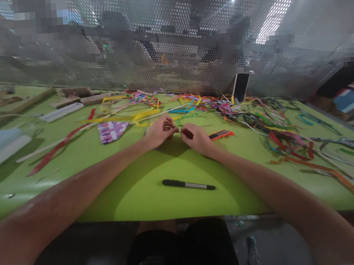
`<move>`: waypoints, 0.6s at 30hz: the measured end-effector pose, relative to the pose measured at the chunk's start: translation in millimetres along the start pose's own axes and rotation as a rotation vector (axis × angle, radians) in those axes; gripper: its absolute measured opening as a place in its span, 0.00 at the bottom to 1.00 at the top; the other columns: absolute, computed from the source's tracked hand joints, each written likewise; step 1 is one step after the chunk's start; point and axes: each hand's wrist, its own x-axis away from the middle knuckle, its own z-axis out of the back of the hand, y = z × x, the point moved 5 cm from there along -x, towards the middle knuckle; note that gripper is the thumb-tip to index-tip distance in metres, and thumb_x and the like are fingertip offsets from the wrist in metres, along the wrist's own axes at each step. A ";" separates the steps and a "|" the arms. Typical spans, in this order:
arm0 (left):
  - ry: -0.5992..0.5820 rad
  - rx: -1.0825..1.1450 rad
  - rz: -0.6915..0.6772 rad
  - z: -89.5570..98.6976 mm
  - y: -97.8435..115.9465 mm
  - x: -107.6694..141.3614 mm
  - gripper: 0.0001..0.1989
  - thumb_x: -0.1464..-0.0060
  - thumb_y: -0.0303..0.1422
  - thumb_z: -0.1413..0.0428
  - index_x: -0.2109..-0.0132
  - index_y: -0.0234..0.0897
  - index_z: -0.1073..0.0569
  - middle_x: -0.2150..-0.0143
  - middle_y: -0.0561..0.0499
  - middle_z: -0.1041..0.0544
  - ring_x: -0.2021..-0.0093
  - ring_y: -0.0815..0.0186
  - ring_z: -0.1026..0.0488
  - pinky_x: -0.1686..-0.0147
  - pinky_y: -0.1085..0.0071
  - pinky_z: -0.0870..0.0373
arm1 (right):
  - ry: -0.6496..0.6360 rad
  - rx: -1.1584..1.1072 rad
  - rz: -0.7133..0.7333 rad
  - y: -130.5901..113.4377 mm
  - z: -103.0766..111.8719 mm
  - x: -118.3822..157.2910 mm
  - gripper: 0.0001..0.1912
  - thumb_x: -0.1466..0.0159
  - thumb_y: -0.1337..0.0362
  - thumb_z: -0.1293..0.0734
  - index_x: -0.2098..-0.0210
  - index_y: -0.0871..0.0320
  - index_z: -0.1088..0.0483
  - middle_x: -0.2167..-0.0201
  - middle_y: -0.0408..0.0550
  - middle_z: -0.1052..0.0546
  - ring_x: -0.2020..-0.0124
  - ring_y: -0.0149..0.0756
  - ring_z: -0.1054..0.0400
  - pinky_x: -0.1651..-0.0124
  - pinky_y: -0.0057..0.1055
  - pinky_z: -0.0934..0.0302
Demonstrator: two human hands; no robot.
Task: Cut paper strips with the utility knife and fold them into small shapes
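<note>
Over the middle of the green table [182, 205], my left hand [161, 131] and my right hand [195, 137] almost touch at the fingertips. Both are closed in a pinch around something thin and small between them, too small to make out. An orange and black cutter [221, 134] lies just right of my right hand. Closer to the front edge rests a black and grey marker [189, 184]. Left of my left hand is a purple and white woven piece [112, 131].
Colourful strips [190, 103] are heaped along the back, with more tangled strips [287, 136] at the right. A phone [241, 87] stands upright against the perforated metal screen [170, 47]. A red strip [64, 143] and a pale blue object [3, 146] lie at the left.
</note>
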 end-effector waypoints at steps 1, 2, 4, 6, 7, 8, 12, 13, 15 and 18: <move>0.005 -0.003 -0.012 0.2 0.6 0.7 0.28 0.45 0.42 0.24 0.59 0.40 0.37 0.67 0.58 0.24 0.77 0.74 0.27 0.74 0.75 0.28 | 0.002 -0.004 -0.003 -0.1 0.3 0.0 0.16 0.23 0.51 0.30 0.56 0.59 0.27 0.61 0.45 0.25 0.61 0.36 0.29 0.52 0.38 0.30; 0.008 -0.007 -0.023 0.4 1.2 1.5 0.28 0.46 0.43 0.24 0.60 0.40 0.36 0.66 0.57 0.23 0.76 0.74 0.27 0.73 0.75 0.28 | 0.003 -0.008 -0.006 -0.4 0.6 0.0 0.16 0.23 0.51 0.30 0.56 0.59 0.27 0.61 0.45 0.25 0.61 0.36 0.30 0.52 0.38 0.30; 0.005 -0.022 -0.041 0.5 2.8 3.2 0.27 0.48 0.45 0.23 0.61 0.38 0.32 0.66 0.56 0.23 0.76 0.74 0.27 0.73 0.74 0.29 | 0.004 -0.019 -0.013 -1.2 1.3 0.1 0.15 0.23 0.52 0.30 0.57 0.59 0.28 0.62 0.45 0.25 0.62 0.36 0.31 0.52 0.37 0.32; -0.002 -0.044 -0.056 0.5 4.3 4.5 0.25 0.48 0.46 0.24 0.62 0.37 0.29 0.68 0.55 0.22 0.75 0.73 0.26 0.72 0.73 0.29 | 0.006 -0.028 -0.019 -2.0 1.8 0.1 0.11 0.24 0.56 0.31 0.58 0.58 0.29 0.63 0.45 0.26 0.63 0.36 0.32 0.53 0.37 0.33; -0.004 -0.057 -0.064 0.5 5.0 4.9 0.24 0.49 0.45 0.24 0.62 0.36 0.27 0.69 0.55 0.22 0.75 0.72 0.27 0.71 0.73 0.29 | 0.009 -0.031 -0.023 -2.3 2.1 0.1 0.09 0.25 0.58 0.32 0.59 0.57 0.29 0.63 0.45 0.26 0.63 0.37 0.32 0.54 0.37 0.34; -0.006 -0.071 -0.071 0.5 5.7 5.2 0.23 0.49 0.45 0.24 0.62 0.36 0.26 0.70 0.55 0.23 0.75 0.72 0.27 0.71 0.73 0.30 | 0.013 -0.033 -0.026 -2.5 2.3 0.0 0.07 0.26 0.60 0.33 0.59 0.56 0.29 0.63 0.46 0.26 0.63 0.38 0.33 0.54 0.37 0.35; -0.009 -0.111 -0.092 0.1 7.2 6.3 0.18 0.50 0.40 0.25 0.61 0.36 0.22 0.72 0.55 0.22 0.75 0.71 0.28 0.70 0.73 0.32 | 0.020 -0.039 -0.035 -2.5 2.3 -0.4 0.04 0.29 0.64 0.35 0.61 0.54 0.29 0.64 0.48 0.25 0.63 0.40 0.34 0.55 0.38 0.37; -0.011 -0.116 -0.093 0.0 7.1 6.5 0.17 0.49 0.39 0.26 0.60 0.36 0.21 0.71 0.54 0.21 0.74 0.71 0.28 0.70 0.73 0.32 | 0.020 -0.042 -0.036 -2.4 2.3 -0.6 0.04 0.29 0.64 0.35 0.61 0.54 0.29 0.64 0.48 0.25 0.63 0.40 0.34 0.55 0.38 0.37; -0.014 -0.125 -0.090 -0.2 6.2 7.0 0.15 0.49 0.38 0.27 0.59 0.36 0.21 0.70 0.53 0.20 0.73 0.71 0.27 0.69 0.73 0.31 | 0.020 -0.046 -0.038 -2.2 2.3 -0.8 0.04 0.29 0.63 0.35 0.61 0.55 0.29 0.64 0.48 0.25 0.63 0.40 0.34 0.55 0.38 0.38; -0.018 -0.131 -0.086 0.0 4.1 6.7 0.12 0.48 0.34 0.30 0.58 0.36 0.21 0.68 0.52 0.18 0.73 0.70 0.27 0.68 0.73 0.29 | 0.020 -0.047 -0.036 -2.2 2.4 -1.1 0.05 0.28 0.62 0.34 0.61 0.56 0.30 0.64 0.47 0.25 0.63 0.38 0.34 0.54 0.37 0.36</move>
